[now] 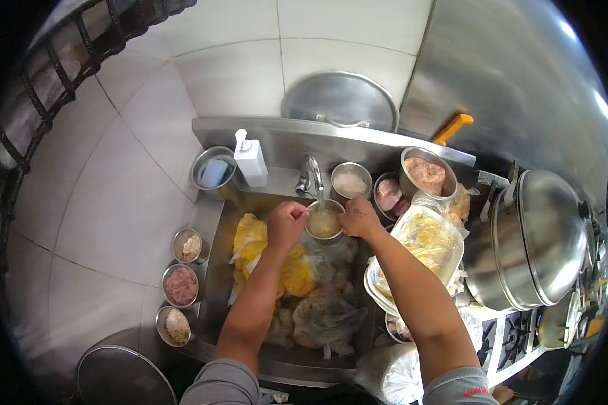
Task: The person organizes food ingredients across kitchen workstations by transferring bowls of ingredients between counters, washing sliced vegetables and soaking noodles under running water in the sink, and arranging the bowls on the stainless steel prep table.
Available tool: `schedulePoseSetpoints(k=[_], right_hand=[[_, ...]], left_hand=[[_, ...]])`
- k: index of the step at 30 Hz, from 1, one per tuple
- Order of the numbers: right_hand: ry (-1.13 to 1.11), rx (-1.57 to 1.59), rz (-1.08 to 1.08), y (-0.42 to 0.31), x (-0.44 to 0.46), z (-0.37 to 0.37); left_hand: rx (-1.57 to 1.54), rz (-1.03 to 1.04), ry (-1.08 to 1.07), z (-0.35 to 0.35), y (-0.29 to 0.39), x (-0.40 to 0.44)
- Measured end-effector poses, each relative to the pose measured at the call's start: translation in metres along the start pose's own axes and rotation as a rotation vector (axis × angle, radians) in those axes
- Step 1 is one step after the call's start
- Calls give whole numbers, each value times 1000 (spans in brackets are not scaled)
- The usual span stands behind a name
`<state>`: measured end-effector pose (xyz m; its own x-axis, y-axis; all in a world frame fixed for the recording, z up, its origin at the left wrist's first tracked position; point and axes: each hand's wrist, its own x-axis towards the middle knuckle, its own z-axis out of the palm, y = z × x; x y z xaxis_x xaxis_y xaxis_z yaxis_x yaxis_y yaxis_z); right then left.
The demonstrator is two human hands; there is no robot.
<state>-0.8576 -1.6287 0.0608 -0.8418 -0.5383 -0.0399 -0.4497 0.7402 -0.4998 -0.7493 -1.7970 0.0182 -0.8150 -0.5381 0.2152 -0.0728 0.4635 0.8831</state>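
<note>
A small metal bowl (325,237) of cloudy liquid sits under the running faucet (314,173), over the sink. My left hand (288,223) is closed at the bowl's left rim, its thumb and fingertips pinched together there. Around the opposite rim, my right hand (360,217) is curled, knuckles up. Below the bowl, plastic bags of pale raw meat (324,314) lie in the sink. A yellow-and-white bag (297,273) rests beside my left forearm. What lies beneath the bowl is partly hidden.
Several metal bowls of meat, one pink with mince (181,285), line the left edge. A white pump bottle (251,163) stands behind the sink (213,270). At right are a plastic-lined white tub (425,243), a large lidded pot (540,236) and a stove (513,334).
</note>
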Motion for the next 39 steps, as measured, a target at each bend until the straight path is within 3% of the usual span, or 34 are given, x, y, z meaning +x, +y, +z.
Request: schedulePoseSetpoints(k=[2,3,5,6,8,10,13,15,16,17,18,19,22,24,25,27,28,29,30,31,33,34,36,38,39], right_hand=[[5,26,-50,-3,-2,-2],[8,26,-51,-5,-4,-6],[-141,162,28,-8,-8,-15],[-135,165,32,-11,-13,-21],[-34,88,-126,-18,-28,-34],[-31,126,-130,-23,-46,-56],[48,171,-141,-38,-91,-106],[-45,333,-31,-45,-131,-151],[-6,328,30,-42,-152,-168],[-28,386,70,-36,-173,-185],[-34,445,113,-30,-199,-203],[8,433,164,-26,-225,-222],[136,410,286,14,-309,-249],[282,387,401,42,-371,-255],[353,376,432,53,-400,-255],[510,354,592,83,-459,-250],[576,345,668,93,-486,-251],[640,332,745,103,-514,-252],[711,347,837,115,-542,-249],[775,366,926,130,-571,-246],[864,308,1063,142,-614,-248],[896,300,1096,155,-636,-245],[937,306,1126,178,-675,-241],[994,397,1206,195,-708,-242],[1006,405,1208,200,-719,-247]], left_hand=[[164,266,13,-6,5,0],[164,269,14,-9,9,0],[-185,266,143,-13,18,2],[-286,-31,188,-9,-12,13],[-210,-88,257,-13,-32,30],[-147,-137,331,-2,-58,49],[-92,-218,111,38,-109,78],[125,-289,-143,64,-123,94],[79,-357,-271,52,-69,82],[261,-298,-187,56,-46,73],[331,-256,-206,75,-98,90],[448,-43,-134,88,-153,97],[839,169,-30,86,-202,116],[690,168,-239,44,-123,92],[660,508,-179,41,-160,107],[229,384,-320,39,-233,148],[42,101,-536,25,-176,133],[145,31,-658,15,-164,151],[491,280,-467,4,-136,153],[488,308,-488,-1,-109,163],[284,253,-139,-23,-71,177],[264,298,-159,-31,-39,178],[250,359,-176,-31,85,128],[-132,63,-483,-27,187,65],[-131,75,-487,-39,216,44]])
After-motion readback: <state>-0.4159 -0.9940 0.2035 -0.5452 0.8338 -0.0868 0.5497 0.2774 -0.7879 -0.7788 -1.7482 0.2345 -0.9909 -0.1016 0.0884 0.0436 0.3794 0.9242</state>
